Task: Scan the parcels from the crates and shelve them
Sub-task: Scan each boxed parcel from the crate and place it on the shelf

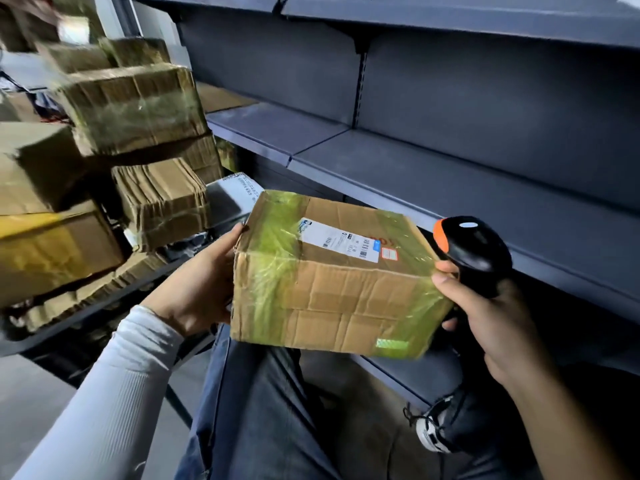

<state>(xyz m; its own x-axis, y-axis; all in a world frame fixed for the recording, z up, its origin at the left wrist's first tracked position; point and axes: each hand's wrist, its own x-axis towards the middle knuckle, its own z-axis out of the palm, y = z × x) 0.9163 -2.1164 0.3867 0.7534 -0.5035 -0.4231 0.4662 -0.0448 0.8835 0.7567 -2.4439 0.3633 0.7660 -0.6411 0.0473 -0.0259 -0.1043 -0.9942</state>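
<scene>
Cardboard box (332, 275), taped and labelled, propped over a denim knee between both hands: left hand (197, 289) spread flat against its side, right hand (491, 313) wrapped around a black scanner (474, 254), thumb touching the box's corner. Behind, stacked parcels (138, 105) at left, grey shelves (433, 174) at right.
</scene>
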